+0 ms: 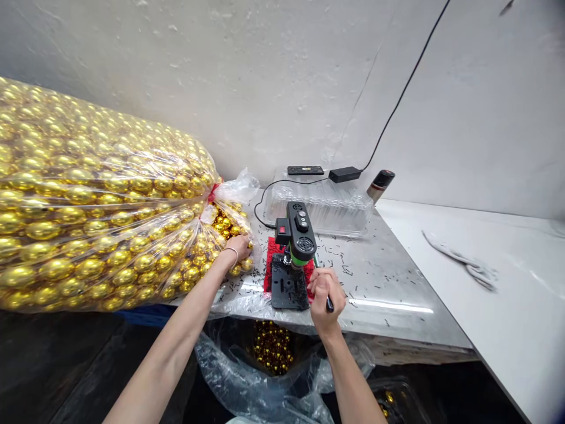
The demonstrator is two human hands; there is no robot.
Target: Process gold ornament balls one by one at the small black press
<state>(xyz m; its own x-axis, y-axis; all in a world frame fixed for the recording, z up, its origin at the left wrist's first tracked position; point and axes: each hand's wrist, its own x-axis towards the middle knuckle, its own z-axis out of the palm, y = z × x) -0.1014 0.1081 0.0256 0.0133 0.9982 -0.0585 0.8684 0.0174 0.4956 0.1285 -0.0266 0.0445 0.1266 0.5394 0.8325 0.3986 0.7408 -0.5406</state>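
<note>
My left hand, with a thin bracelet at the wrist, reaches into shiny gold balls at the mouth of a big clear bag. Its fingertips are hidden among the balls, so whether it grips one does not show. My right hand is closed around the lever handle of a small bench drill press. The press has a black head, a green ring, a red switch and a black slotted base plate on a red mat.
The bulging clear bag of gold balls fills the left. Below the table edge, a plastic-lined container holds more balls. Behind the press are a clear plastic tray, a power adapter and a spray can. Black shavings litter the metal tabletop.
</note>
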